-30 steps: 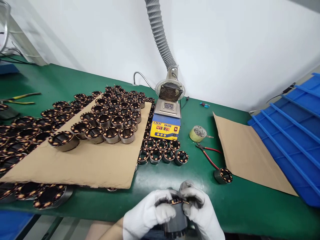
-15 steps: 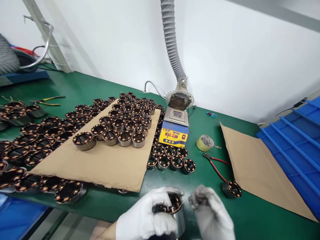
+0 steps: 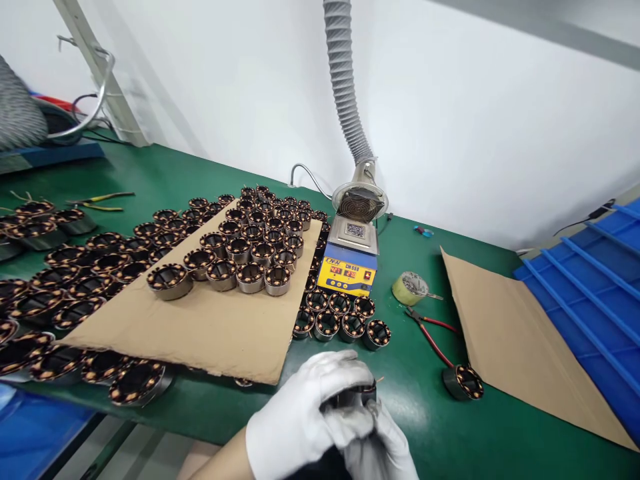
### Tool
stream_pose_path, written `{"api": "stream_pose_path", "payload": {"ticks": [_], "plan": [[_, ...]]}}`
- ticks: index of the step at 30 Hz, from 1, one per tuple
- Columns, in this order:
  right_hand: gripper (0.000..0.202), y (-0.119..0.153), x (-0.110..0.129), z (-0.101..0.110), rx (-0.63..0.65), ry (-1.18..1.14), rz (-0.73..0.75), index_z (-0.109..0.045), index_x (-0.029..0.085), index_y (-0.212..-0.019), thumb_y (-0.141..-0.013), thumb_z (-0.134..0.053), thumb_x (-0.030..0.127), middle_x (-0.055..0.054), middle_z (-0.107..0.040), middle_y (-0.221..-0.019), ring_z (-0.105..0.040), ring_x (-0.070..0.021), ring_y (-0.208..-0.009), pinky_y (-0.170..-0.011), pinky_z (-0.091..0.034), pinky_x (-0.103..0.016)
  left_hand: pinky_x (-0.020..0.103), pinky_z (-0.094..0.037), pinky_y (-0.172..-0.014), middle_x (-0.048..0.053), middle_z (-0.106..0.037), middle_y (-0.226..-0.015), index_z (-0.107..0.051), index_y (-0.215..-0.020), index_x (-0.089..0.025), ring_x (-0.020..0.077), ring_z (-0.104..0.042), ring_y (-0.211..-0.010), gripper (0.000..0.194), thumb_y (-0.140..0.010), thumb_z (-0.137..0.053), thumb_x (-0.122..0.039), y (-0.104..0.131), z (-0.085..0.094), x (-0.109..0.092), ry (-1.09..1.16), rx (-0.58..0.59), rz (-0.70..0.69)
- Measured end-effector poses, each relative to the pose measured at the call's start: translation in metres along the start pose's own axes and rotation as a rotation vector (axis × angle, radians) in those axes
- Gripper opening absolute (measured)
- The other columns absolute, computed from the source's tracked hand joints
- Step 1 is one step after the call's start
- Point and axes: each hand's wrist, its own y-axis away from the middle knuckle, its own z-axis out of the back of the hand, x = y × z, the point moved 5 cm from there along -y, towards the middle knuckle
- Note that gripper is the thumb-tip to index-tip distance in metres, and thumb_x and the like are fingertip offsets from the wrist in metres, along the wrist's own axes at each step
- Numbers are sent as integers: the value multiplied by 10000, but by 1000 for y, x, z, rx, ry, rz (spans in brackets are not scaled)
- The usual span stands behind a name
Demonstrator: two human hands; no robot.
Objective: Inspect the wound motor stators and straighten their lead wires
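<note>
White-gloved left hand [image 3: 305,413] and right hand [image 3: 375,447] both grasp one stator [image 3: 350,398] at lower centre; likely lead dressing; next needs steady grip.

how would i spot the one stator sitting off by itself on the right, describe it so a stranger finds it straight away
Start at the yellow and blue soldering station under the grey hose, then go right and toward the near edge of the green table. The lone stator lies on its side at the near left corner of the bare cardboard sheet, just past the red-handled cutters. Unlike the others, it touches no other stator.
</note>
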Motion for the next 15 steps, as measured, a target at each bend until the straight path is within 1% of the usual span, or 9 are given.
{"api": "stream_pose_path", "payload": {"ticks": [1,2,5,7,9,11,12,13,15], "plan": [[237,0,0,-1,24,5,-3,-675,223,-833,-639,-763,327,-30,-638,-947,-587,-142,-852,-793,-464,-274,216,-316,-984,32,-589,-1127,-659,-1012,-159,163,-478,-1124,242,-805,-534,-170,-4,3,0,43,-11,23],[285,0,-1,-3,52,13,-17,-677,223,-885,-635,-764,331,-39,-641,-918,-592,-136,-798,-752,-469,-261,229,-345,-955,31,-616,-1059,-675,-951,-149,167,-508,-1077,244,-804,-479,-158,-8,5,1,93,-28,75],[441,3,-2,-8,144,-6,-97,-668,186,-1005,-625,-763,389,-108,-640,-922,-605,-173,-757,-654,-463,-253,249,-445,-773,62,-636,-886,-647,-856,-100,181,-583,-844,275,-843,-429,-268,-10,14,10,329,-131,321],[451,5,-1,-11,176,-67,-129,-678,167,-973,-621,-753,440,-134,-635,-957,-613,-214,-803,-655,-463,-268,250,-458,-759,76,-630,-905,-625,-919,-96,186,-588,-839,361,-906,-400,-378,-5,18,16,446,-164,404],[394,6,2,-10,144,-109,-138,-690,161,-894,-641,-734,459,-124,-640,-958,-612,-228,-828,-684,-472,-301,277,-421,-897,79,-582,-1108,-594,-1098,-137,212,-545,-1019,368,-850,-548,-405,0,17,14,367,-38,305],[344,5,2,-7,89,-125,-134,-690,160,-820,-668,-708,469,-111,-640,-974,-601,-229,-864,-706,-480,-326,303,-344,-1006,78,-469,-1287,-493,-1273,-193,225,-453,-1165,667,-670,-758,-301,4,11,11,188,101,146],[324,5,1,-5,64,-129,-126,-689,165,-801,-678,-701,465,-103,-637,-990,-589,-228,-897,-710,-483,-329,302,-309,-1035,85,-429,-1326,-468,-1301,-189,226,-421,-1199,799,-579,-807,-226,5,7,8,123,135,68],[307,4,0,-3,45,-130,-114,-688,174,-800,-680,-702,457,-94,-635,-996,-577,-225,-929,-708,-484,-323,284,-299,-1038,93,-444,-1312,-499,-1271,-165,219,-429,-1192,806,-533,-822,-187,4,5,5,107,120,16],[284,2,-4,-2,50,-118,-88,-687,198,-830,-669,-722,430,-74,-640,-955,-579,-206,-916,-674,-478,-288,234,-334,-991,64,-557,-1178,-624,-1109,-152,187,-498,-1106,531,-605,-786,-192,-2,3,1,151,27,22]]}}
